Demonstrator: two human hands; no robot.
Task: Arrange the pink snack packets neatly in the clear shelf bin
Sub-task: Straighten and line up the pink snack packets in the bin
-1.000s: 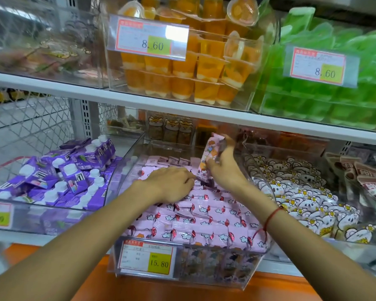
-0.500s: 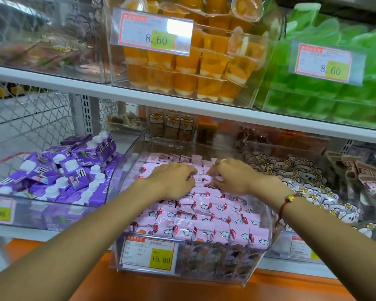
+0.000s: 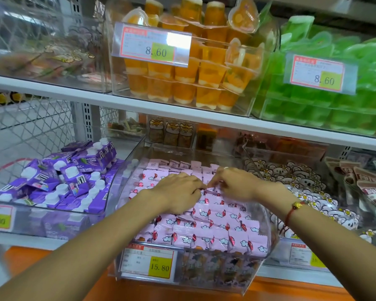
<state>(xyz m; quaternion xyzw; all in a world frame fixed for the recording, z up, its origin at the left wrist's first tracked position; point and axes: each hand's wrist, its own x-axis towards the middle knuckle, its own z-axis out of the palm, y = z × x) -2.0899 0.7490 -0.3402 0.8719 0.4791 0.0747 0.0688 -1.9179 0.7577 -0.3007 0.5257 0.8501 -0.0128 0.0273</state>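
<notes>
Our left hand (image 3: pixel 179 192) and right hand (image 3: pixel 237 184) lie knuckles-up, fingertips pinching at pink cloud-printed snack packets (image 3: pixel 217 227) mid-row in the clear plastic shelf bin (image 3: pixel 267 242). The packet raised a second ago is down, so we're tucking now.

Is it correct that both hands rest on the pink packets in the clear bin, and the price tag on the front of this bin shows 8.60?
Not quite. The head view shows the price tag on the clear bin reads 15.80; 8.60 is on the upper-shelf tags. The left hand and right hand do rest on the pink packets.
</notes>
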